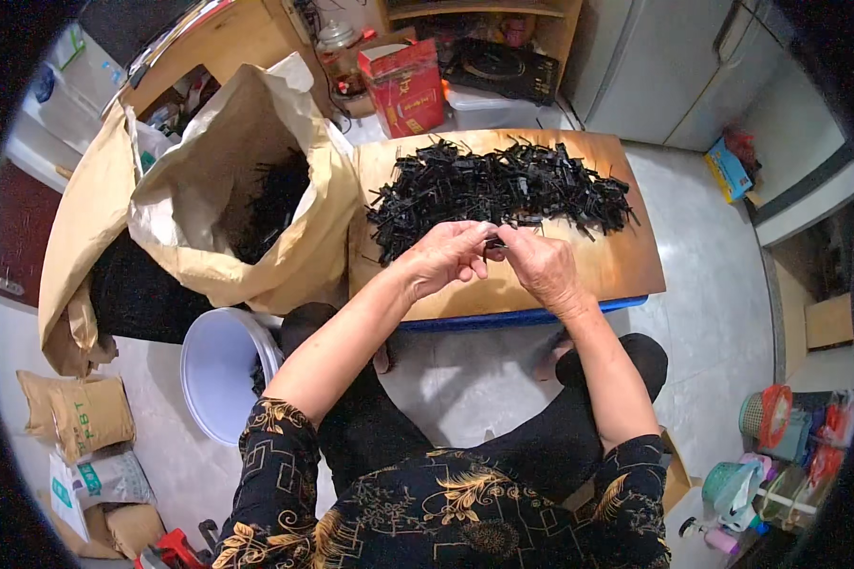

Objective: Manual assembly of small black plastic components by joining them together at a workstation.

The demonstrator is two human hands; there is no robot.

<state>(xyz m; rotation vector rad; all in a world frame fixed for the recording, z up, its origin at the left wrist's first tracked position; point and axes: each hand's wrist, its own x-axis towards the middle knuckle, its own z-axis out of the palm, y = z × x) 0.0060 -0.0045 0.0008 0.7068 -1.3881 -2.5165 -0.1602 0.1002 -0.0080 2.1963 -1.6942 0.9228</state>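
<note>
Both my hands meet over the near part of a wooden board (579,275), in front of a wide heap of small black plastic parts (503,185). Thumb and fingertips of my left hand (451,254) pinch a small black plastic part (493,244). My right hand (541,266) closes on the same part from the other side, its fingers curled in. The fingers cover most of the part, so its full shape is hidden.
To the left stands an open paper sack (237,266) with black parts inside. A white bucket (213,375) sits below it, near my left arm. Behind the board are a red box (403,90) and a black cooktop (503,71). Baskets (731,493) stand at the lower right.
</note>
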